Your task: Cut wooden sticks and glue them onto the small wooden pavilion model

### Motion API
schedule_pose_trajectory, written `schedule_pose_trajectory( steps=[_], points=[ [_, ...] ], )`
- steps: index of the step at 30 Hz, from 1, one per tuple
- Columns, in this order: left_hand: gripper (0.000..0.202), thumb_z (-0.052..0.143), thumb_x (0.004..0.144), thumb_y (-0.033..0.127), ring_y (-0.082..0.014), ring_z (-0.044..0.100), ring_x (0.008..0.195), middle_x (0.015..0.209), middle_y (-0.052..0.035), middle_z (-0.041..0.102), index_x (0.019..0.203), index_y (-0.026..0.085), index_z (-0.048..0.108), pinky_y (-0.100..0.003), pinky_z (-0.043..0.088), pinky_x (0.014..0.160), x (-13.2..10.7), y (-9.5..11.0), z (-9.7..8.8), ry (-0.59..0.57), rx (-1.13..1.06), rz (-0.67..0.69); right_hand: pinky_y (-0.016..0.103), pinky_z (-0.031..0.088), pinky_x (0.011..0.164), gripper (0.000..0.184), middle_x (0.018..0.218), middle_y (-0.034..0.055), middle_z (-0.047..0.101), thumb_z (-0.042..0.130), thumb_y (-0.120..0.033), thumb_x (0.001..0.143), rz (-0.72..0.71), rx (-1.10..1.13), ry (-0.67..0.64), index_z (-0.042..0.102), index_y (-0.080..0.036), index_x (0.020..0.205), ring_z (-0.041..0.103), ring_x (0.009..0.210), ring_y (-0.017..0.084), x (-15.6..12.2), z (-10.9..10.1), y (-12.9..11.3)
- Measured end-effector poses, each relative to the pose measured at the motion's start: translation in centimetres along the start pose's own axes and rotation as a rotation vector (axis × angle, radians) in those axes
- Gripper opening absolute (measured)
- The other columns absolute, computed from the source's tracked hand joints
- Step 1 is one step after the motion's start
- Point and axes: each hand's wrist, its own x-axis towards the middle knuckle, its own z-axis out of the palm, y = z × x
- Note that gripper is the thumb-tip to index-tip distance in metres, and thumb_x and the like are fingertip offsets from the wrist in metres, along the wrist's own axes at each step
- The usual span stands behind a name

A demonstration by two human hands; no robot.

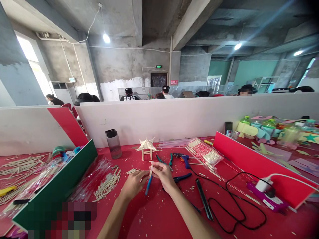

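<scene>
Both my hands meet over the red table [159,215]. My right hand [163,174] pinches a short pale wooden stick [151,169], holding it upright. My left hand [133,184] is closed beside it, fingertips touching the stick's lower part and near a blue-handled tool [148,186] that lies under the hands. A small pavilion model of sticks [146,146] stands just behind the hands. Loose cut sticks [107,186] lie to the left.
A grey water bottle [113,143] stands at the back left. Green-handled pliers [169,160], a blue glue gun [183,158], a pack of sticks [204,152], a black cable [234,199] and a purple power strip [267,196] lie on the right. Red and green dividers flank the table; people sit beyond the white partition.
</scene>
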Motion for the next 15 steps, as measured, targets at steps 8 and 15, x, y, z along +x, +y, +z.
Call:
schedule_pose_trajectory(
  steps=[8, 15],
  points=[
    [0.028, 0.047, 0.098, 0.028, -0.0181, 0.069, 0.077, 0.088, -0.0080, 0.076, 0.110, 0.020, 0.071, -0.026, 0.048, 0.072, -0.03, 0.13, 0.35, 0.022, 0.124, 0.074, 0.031, 0.057, 0.072, 0.051, 0.081, 0.0019, 0.072, 0.088, -0.044, 0.057, -0.054, -0.008, -0.032, 0.071, -0.019, 0.099, 0.068, 0.074, 0.018, 0.13, -0.12, -0.02],
    [0.027, 0.048, 0.098, 0.028, -0.0178, 0.069, 0.078, 0.089, -0.0069, 0.076, 0.110, 0.021, 0.071, -0.025, 0.047, 0.072, -0.03, 0.03, 0.21, 0.017, 0.142, 0.091, 0.032, 0.057, 0.072, 0.044, 0.085, 0.0039, 0.073, 0.087, -0.045, 0.059, -0.065, -0.047, -0.051, 0.071, -0.018, 0.090, 0.069, 0.078, 0.019, 0.41, -0.46, 0.39]
  ],
)
